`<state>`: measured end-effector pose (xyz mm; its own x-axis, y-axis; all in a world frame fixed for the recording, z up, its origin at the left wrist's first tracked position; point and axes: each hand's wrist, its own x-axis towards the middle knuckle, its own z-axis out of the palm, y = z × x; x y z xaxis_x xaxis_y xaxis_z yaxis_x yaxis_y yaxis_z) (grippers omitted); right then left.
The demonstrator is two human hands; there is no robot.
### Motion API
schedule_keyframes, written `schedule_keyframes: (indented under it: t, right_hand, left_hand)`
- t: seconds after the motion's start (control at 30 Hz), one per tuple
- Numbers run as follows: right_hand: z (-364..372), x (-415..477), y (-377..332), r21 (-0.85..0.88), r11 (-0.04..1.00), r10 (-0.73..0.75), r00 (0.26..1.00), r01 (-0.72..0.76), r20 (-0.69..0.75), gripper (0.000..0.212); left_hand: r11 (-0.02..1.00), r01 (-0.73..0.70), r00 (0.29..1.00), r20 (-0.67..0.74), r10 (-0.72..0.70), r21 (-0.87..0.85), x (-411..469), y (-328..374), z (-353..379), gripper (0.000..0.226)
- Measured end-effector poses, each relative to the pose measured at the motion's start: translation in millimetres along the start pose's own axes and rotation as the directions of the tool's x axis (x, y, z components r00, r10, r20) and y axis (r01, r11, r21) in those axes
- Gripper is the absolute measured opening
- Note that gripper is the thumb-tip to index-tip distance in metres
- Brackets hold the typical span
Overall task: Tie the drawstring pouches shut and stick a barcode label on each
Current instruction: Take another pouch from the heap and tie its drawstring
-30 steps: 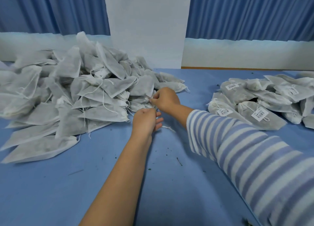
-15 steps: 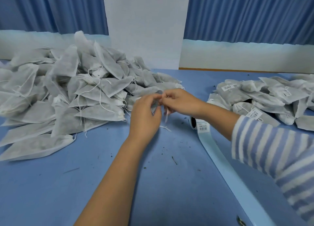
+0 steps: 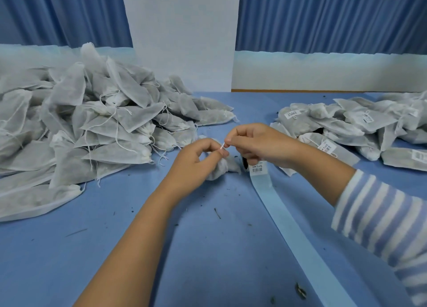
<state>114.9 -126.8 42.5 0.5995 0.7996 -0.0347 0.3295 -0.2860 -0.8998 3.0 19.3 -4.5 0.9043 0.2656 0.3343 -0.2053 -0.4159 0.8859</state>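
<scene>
Thumb and forefinger of your right hand are pinched hard on the drawstring, the other fingers curled loosely under. Your left hand nips the cord's lower end at the gathered neck, its remaining fingers wrapped round the pouch. That's the change. A second ago both hands were up at the edge of the untied pile. Now they've drawn back to mid-table with one pouch clear and the cord taut between them, so I'd say the knot is under way, not yet finished. The pouch sits low over the table, just beside the next barcode label on its backing strip. The labelled pile waits to your right.
</scene>
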Motion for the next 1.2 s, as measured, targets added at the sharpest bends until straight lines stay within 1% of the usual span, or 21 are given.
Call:
schedule_keyframes:
  t: [0.07,0.17,0.23,0.33,0.43,0.5,0.53,0.57,0.6,0.67,0.7,0.77,0.87,0.93,1.0,1.07,1.13,1.2]
  right_hand:
    - [-2.2,-2.7,3.7,-0.043,0.998,-0.041,0.998,0.039,-0.053,0.015]
    - [-1.2,-6.1,11.3,-0.041,0.989,-0.144,0.981,0.14,-0.133,0.012]
    - [3.3,-7.6,17.6,-0.045,0.975,-0.222,0.957,0.217,-0.187,0.011]
    - [11.9,-9.7,26.3,-0.044,0.952,-0.305,0.924,0.303,-0.231,0.01]
    - [17.8,-9.3,34.9,-0.069,0.941,-0.337,0.899,0.331,-0.281,0.013]
    - [20.5,-10.9,39.3,-0.163,0.928,-0.371,0.881,0.336,-0.295,0.015]
    - [21.8,-12.8,40.9,-0.23,0.914,-0.392,0.877,0.335,-0.279,0.015]
    - [23.3,-14.7,42.8,-0.303,0.895,-0.407,0.878,0.328,-0.252,0.015]
    - [24.4,-17.0,44.6,-0.368,0.872,-0.419,0.881,0.322,-0.222,0.016]
    - [26.2,-21.5,47.4,-0.457,0.828,-0.445,0.876,0.325,-0.184,0.017]
    - [26.4,-23.5,47.6,-0.484,0.808,-0.466,0.867,0.336,-0.175,0.017]
    - [24.5,-25.6,46.1,-0.526,0.77,-0.516,0.838,0.362,-0.179,0.018]
    - [16.3,-27.4,44.0,-0.574,0.727,-0.583,0.78,0.377,-0.226,0.012]
    - [11.3,-28.0,45.7,-0.56,0.737,-0.594,0.759,0.379,-0.267,0.005]
    - [9.8,-28.5,48.3,-0.474,0.795,-0.555,0.77,0.38,-0.314,0.001]
    - [11.0,-26.7,51.4,-0.314,0.876,-0.463,0.817,0.365,-0.343,0.003]
    - [14.4,-24.8,54.1,-0.165,0.933,-0.357,0.885,0.321,-0.3,0.007]
    - [18.9,-24.4,55.5,-0.111,0.951,-0.309,0.91,0.289,-0.278,0.014]
  left_hand:
    - [0.988,0.059,0.998,0.018,-0.057,-0.144,-1.2,4.5,-0.7,0.02]
    - [0.952,0.121,0.992,0.075,-0.104,-0.281,0.7,7.9,-2.2,0.017]
    - [0.924,0.145,0.986,0.127,-0.106,-0.353,1.3,7.7,-1.4,0.015]
    - [0.869,0.142,0.988,0.121,-0.095,-0.473,0.3,7.4,1.8,0.009]
    - [0.873,0.134,0.991,0.06,-0.12,-0.469,0.0,6.0,6.8,0.017]
    - [0.874,0.133,0.99,0.021,-0.14,-0.468,1.4,5.6,9.5,0.016]
    - [0.868,0.131,0.99,0.014,-0.142,-0.479,1.7,6.6,9.9,0.019]
    - [0.876,0.124,0.991,0.007,-0.136,-0.467,2.0,7.1,9.5,0.021]
    - [0.903,0.112,0.992,-0.007,-0.126,-0.415,1.6,7.7,8.1,0.023]
    - [0.973,0.08,0.994,-0.05,-0.093,-0.216,0.9,7.0,5.0,0.026]
    - [0.991,0.069,0.995,-0.061,-0.076,-0.114,0.0,5.7,3.8,0.027]
    - [0.998,0.068,0.997,-0.025,-0.068,0.018,-2.5,4.1,3.1,0.026]
    - [0.992,0.087,0.993,0.077,-0.094,0.093,-4.5,5.7,3.6,0.017]
    - [0.99,0.109,0.979,0.162,-0.123,0.093,-5.4,8.7,3.7,0.015]
    - [0.986,0.151,0.953,0.254,-0.165,0.071,-7.2,12.6,4.5,0.02]
    - [0.981,0.19,0.931,0.312,-0.188,0.023,-9.3,16.1,6.1,0.025]
    - [0.976,0.215,0.928,0.317,-0.195,-0.03,-10.3,18.5,8.1,0.025]
    - [0.969,0.236,0.935,0.289,-0.207,-0.07,-10.4,19.2,9.8,0.025]
